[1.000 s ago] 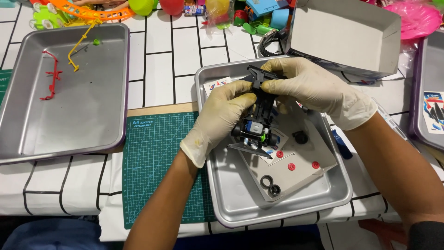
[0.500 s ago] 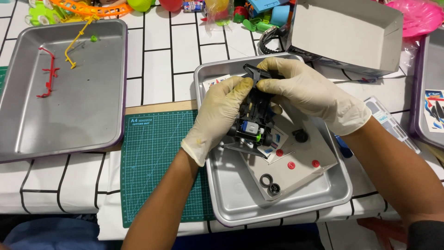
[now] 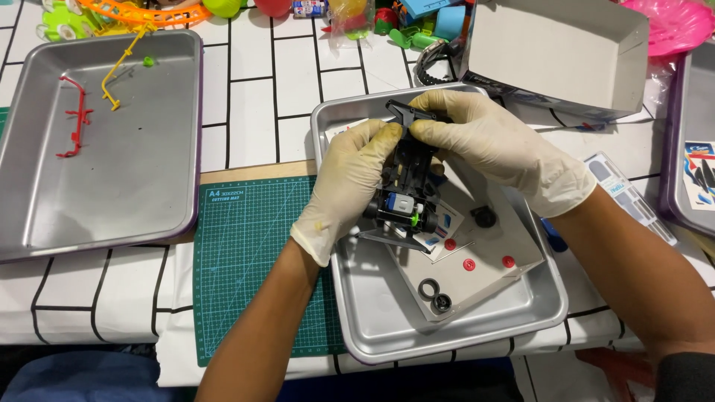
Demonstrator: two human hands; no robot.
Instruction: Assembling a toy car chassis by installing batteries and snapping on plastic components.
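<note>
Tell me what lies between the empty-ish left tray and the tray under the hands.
In the head view, white gridded tablecloth and the green cutting mat's top corner separate the left tray from the middle tray.

Left hand and right hand: each covered by a thin, cream-coloured disposable glove, slightly translucent and creased over the knuckles. Each glove ends in a loose cuff just past the wrist. Yellowish smudges mark the left glove near the thumb and cuff. Forearms are bare beyond the cuffs. A dark sleeve edge shows far up the right arm.
</note>
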